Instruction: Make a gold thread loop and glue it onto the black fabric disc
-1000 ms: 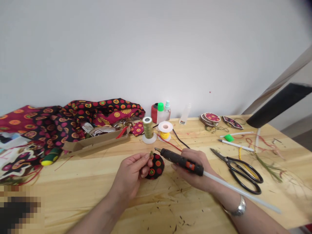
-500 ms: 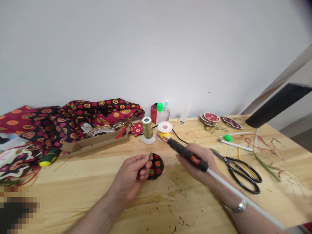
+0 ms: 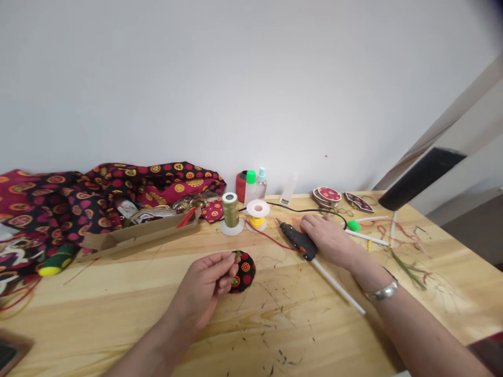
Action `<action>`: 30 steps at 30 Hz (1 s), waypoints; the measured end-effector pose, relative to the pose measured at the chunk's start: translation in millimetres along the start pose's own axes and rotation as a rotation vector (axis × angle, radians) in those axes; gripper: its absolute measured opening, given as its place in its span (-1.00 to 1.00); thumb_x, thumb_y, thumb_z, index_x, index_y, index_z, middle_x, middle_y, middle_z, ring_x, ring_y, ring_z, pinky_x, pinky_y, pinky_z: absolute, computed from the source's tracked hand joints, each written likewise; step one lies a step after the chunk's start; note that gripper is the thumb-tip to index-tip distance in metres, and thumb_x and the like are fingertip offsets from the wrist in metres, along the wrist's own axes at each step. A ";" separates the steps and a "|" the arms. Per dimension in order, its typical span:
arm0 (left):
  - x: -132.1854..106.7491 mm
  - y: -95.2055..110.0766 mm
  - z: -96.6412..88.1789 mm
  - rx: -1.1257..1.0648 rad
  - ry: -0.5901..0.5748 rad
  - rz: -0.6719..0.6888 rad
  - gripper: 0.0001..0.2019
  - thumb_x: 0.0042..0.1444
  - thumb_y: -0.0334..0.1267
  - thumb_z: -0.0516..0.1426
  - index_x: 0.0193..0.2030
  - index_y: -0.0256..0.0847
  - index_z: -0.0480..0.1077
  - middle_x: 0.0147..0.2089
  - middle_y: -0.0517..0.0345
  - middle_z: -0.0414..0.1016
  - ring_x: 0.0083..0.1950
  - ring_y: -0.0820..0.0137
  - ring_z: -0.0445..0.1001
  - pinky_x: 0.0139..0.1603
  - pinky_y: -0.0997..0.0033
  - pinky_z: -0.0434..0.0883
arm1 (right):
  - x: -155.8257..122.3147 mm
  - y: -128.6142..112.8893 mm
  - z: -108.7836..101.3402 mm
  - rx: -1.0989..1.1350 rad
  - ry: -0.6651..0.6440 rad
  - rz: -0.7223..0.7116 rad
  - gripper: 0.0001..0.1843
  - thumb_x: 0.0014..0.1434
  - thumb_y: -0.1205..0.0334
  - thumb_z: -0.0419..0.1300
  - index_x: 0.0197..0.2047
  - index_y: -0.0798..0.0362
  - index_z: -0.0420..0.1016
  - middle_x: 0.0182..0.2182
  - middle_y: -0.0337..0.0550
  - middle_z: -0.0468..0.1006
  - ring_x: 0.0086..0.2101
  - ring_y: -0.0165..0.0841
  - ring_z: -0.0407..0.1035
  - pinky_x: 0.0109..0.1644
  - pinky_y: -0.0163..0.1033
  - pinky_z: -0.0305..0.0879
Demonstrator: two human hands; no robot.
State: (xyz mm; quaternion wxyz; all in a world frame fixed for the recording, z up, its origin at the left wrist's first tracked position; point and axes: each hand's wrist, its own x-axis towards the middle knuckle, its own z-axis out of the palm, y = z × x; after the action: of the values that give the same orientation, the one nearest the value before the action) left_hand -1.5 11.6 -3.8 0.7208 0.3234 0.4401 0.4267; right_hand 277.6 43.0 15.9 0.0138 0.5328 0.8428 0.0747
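Observation:
My left hand (image 3: 214, 275) is closed in a pinch at the edge of a round black fabric piece (image 3: 245, 268) with red and orange flower prints. A small olive-green bit shows at its fingertips. On the right, a black glue gun (image 3: 296, 238) points away to the left, low over the table, with a long white glue stick (image 3: 340, 288) out of its back. My right hand (image 3: 328, 238) lies palm down over the gun's handle side, fingers curled; the handle is hidden beneath it. A black cord (image 3: 298, 210) runs to this hand.
Behind the hands stand an olive thread spool (image 3: 231, 214), a yellow cord spool (image 3: 257, 217) and small bottles (image 3: 250, 188). Patterned cloth (image 3: 157, 178) and a cardboard tray (image 3: 137, 238) are at left. Fabric pieces (image 3: 328, 196) and a black tube (image 3: 422, 178) are at right.
My right hand has lowered and turned the glue gun, which now lies nearer the tabletop. The scissors are now hidden, apparently behind my right arm. My left hand keeps its pinch.

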 end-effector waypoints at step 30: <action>-2.5 -3.8 7.9 0.101 -0.048 0.005 -0.78 -0.06 -0.23 0.23 -0.58 -0.34 0.41 -0.62 0.20 0.33 -0.65 0.66 0.05 -0.61 0.55 -0.07 | 14.9 -118.2 6.8 1.556 0.320 0.206 -0.82 -0.10 0.31 0.33 -0.32 0.00 0.60 -0.39 -0.18 0.50 -0.34 -0.36 0.40 -0.23 -0.22 0.35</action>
State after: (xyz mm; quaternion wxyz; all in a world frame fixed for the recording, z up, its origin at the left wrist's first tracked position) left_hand 6.4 7.0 -2.9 0.7128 0.3708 0.4429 0.3979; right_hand 165.9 7.4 -6.6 -0.4898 0.4476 0.5916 -0.4579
